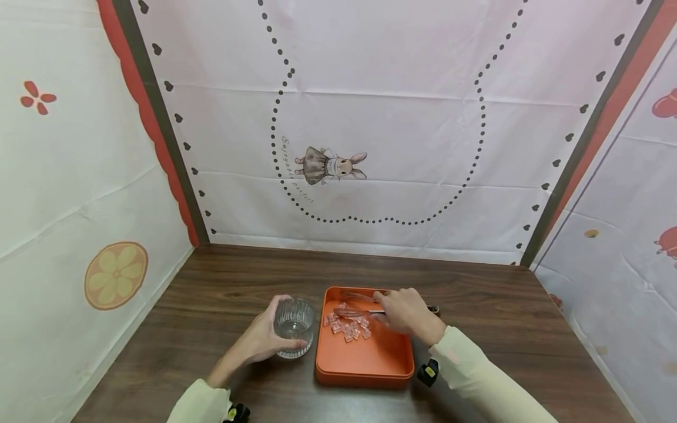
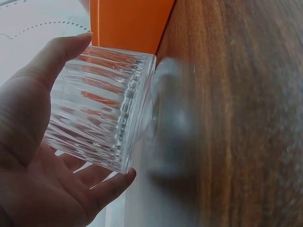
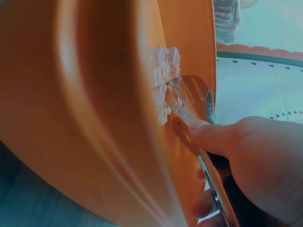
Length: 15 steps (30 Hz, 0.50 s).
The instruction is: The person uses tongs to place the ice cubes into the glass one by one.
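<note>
Evidently for steadiness, the left hand [image 1: 259, 336] curls round the glass [image 1: 294, 317] at the orange tray's [image 1: 365, 359] nine o'clock, while the right hand [image 1: 408, 311] grips tongs [image 1: 346, 312] from two o'clock, seemingly so their ends reach the clear cubes [image 1: 337, 326] towards ten.

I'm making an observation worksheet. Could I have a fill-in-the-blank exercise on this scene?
1. Of glass and tongs, the right hand grips the ____.
2. The left hand holds the glass to the ____ of the tray.
3. The tray holding clear cubes is coloured ____.
Missing words: tongs; left; orange.
</note>
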Tool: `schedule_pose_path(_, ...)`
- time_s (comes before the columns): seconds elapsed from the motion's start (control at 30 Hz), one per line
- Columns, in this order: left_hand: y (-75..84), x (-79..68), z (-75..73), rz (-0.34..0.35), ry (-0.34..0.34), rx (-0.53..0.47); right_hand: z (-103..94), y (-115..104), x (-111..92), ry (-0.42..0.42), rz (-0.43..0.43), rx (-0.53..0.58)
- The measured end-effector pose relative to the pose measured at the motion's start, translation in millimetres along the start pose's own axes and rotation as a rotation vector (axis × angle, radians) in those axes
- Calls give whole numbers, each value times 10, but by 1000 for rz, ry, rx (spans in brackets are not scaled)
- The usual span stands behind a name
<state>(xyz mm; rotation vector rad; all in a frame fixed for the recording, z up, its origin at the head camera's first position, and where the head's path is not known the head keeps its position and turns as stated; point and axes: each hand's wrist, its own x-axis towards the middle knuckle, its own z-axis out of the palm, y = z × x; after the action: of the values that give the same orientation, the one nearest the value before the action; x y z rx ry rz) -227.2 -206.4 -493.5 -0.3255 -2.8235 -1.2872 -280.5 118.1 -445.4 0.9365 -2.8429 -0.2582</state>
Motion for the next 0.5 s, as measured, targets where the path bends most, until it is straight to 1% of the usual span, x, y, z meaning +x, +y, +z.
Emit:
schedule_pose_path(0.2, -8, -11, 22, -14, 0, -17, 23, -21, 21, 41, -35, -2)
schedule_pose_path(0.33, -13, -12, 36, -28, 7, -13, 33, -30, 29, 55, -58, 21)
schedule_pose_path(0.5, -16, -2, 36, -29, 9, -20, 35, -30, 35, 71, -79, 47)
